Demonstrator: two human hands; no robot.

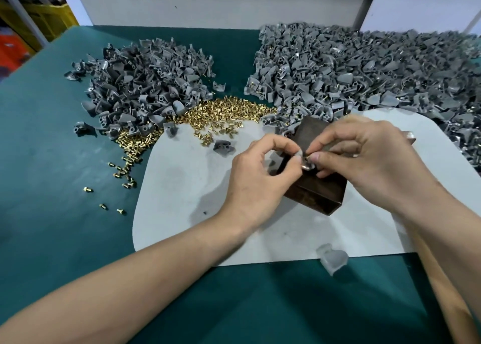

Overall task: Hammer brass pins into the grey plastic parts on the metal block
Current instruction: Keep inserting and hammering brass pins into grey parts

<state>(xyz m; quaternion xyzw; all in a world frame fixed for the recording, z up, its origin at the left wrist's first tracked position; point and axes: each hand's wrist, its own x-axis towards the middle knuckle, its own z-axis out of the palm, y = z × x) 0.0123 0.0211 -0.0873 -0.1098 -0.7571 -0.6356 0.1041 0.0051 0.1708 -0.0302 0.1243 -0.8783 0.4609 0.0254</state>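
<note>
A dark metal block [318, 190] stands on a white mat [197, 213] in the middle of the table. Both hands meet just above its top. My left hand [260, 177] pinches a small grey plastic part [299, 154] between thumb and fingers. My right hand [369, 156] pinches at the same part from the right, where a glint of brass shows; whether it is a pin I cannot tell. A heap of brass pins [229, 111] lies behind the mat. No hammer is visible.
A heap of grey plastic parts [145, 88] lies at the back left, a larger heap [364, 70] at the back right. Loose parts lie on the mat [223, 147] and at its front edge [333, 257]. Stray pins dot the green table [52, 187].
</note>
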